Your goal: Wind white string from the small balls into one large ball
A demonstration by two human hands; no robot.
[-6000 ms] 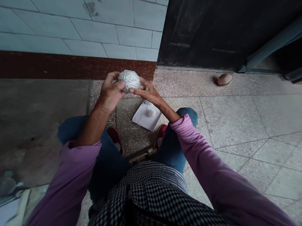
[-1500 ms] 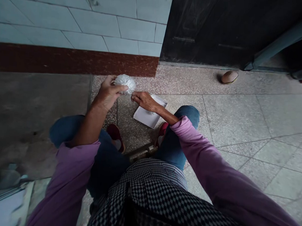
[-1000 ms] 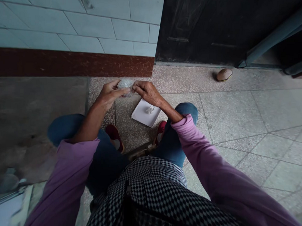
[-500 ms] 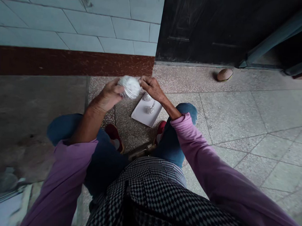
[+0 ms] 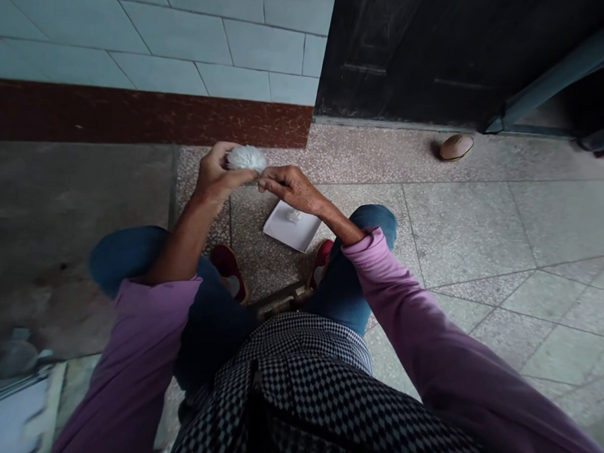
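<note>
My left hand (image 5: 219, 173) is closed around a white stranded ball like a pom-pom (image 5: 247, 158), with the thumb along its lower edge. My right hand (image 5: 292, 188) is in a pinch at the lower right of that ball, close to the left thumb tip; what the fingertips hold is too small to make out. On the floor below lies a shallow white tray (image 5: 286, 238). A small white bundle (image 5: 295, 215) sits in it, partly covered by my right hand.
My knees and red shoes (image 5: 226, 266) flank the tray. Ahead are a tiled wall (image 5: 165, 37) and a dark door (image 5: 414, 64). A rounded tan object (image 5: 456, 148) rests on the floor by the door. A clear plastic item (image 5: 16, 361) is at lower left.
The white ball has shifted slightly left and up, turned in my left hand. My right hand has moved left and down, to the ball's lower edge, covering more of the tray.
</note>
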